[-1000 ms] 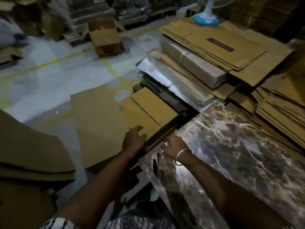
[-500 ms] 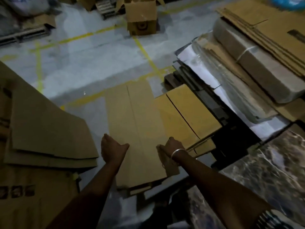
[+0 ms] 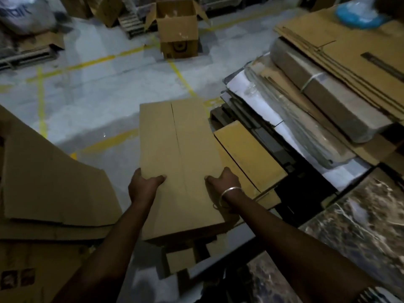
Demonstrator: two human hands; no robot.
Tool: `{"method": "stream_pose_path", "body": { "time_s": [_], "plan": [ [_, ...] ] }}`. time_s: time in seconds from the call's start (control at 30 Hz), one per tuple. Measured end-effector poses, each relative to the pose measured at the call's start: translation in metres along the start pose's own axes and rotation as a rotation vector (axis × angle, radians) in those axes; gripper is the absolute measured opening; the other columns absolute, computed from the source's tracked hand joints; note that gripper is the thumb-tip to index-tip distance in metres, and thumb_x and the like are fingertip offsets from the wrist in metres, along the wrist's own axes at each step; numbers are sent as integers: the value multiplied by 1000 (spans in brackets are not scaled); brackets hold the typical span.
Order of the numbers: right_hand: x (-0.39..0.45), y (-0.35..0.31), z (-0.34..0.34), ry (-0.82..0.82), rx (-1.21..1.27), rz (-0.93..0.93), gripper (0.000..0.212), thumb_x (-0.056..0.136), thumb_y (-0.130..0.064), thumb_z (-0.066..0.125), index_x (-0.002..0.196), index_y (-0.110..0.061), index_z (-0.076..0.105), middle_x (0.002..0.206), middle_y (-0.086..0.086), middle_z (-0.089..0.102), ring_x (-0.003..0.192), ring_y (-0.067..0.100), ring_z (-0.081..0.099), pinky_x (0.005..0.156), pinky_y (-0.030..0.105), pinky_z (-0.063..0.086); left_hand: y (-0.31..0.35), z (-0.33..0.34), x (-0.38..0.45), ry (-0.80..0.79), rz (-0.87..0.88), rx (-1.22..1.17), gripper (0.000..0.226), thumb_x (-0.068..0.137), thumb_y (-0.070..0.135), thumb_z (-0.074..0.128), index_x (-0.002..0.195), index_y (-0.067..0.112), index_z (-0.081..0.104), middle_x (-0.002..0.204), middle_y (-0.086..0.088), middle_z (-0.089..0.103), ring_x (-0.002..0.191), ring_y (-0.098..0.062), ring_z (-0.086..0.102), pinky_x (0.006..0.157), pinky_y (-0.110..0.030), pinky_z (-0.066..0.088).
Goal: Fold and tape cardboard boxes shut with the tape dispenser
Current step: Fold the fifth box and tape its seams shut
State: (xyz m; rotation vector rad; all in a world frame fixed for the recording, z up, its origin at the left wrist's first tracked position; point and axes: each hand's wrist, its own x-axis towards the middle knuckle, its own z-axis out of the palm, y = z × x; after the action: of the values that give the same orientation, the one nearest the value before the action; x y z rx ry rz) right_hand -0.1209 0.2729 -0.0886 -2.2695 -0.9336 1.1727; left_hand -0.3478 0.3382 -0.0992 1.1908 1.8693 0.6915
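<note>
Head view. A flat carton (image 3: 179,162) is held level in front of the person, its long axis pointing away, above the floor (image 3: 98,95). A slit between two flaps runs down its far half. The left hand (image 3: 143,186) grips the left edge, thumb on top and fingers curled under. The right hand (image 3: 225,181) grips the right edge likewise; a bangle (image 3: 229,193) circles that wrist. Each grip is closed on the carton. Just right of the carton lies a second flat carton (image 3: 247,156), resting on dark sheets beside a stack (image 3: 338,68) of flattened cardboard. At lower right is a marbled bench (image 3: 360,232). At left lie large cardboard sheets (image 3: 48,182). An open box (image 3: 178,29) stands upright on the floor, well apart, past yellow lines (image 3: 181,77).
</note>
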Motion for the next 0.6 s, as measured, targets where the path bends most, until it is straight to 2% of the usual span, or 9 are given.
{"method": "stream_pose_path", "body": {
  "time_s": [0.17,0.3,0.4,0.5,0.6],
  "plan": [
    [-34,-15,-70,186,119,-21,67,86,-49,68,132,-5,47,124,15,59,110,35,60,86,37,51,86,5,-20,-68,158,-16,65,71,36,88,126,15,62,120,-7,69,105,-31,65,86,-37,52],
    [-79,6,-127,346,243,-33,73,68,-56,67,126,-12,55,114,4,67,104,28,65,89,35,52,141,29,-61,-173,243,-44,62,66,36,89,120,16,65,112,-3,71,97,-28,67,87,-40,56],
    [-118,32,-167,450,254,-23,45,84,-41,70,117,-13,56,111,3,64,103,26,62,83,26,42,170,51,-103,-252,307,-39,62,62,38,89,116,16,67,107,-3,73,91,-27,68,85,-40,57],
    [-160,68,-206,556,229,53,55,87,-45,67,127,-8,57,127,11,64,116,32,60,88,29,46,189,76,-160,-339,375,-2,63,59,42,88,112,16,68,102,-2,73,89,-27,68,81,-37,56],
    [-206,118,-233,636,223,138,63,89,-48,66,131,-4,51,131,17,60,120,36,58,94,36,47,191,99,-228,-416,422,-34,68,47,47,86,107,18,72,97,1,75,86,-25,71,83,-42,60]
  ]
}}
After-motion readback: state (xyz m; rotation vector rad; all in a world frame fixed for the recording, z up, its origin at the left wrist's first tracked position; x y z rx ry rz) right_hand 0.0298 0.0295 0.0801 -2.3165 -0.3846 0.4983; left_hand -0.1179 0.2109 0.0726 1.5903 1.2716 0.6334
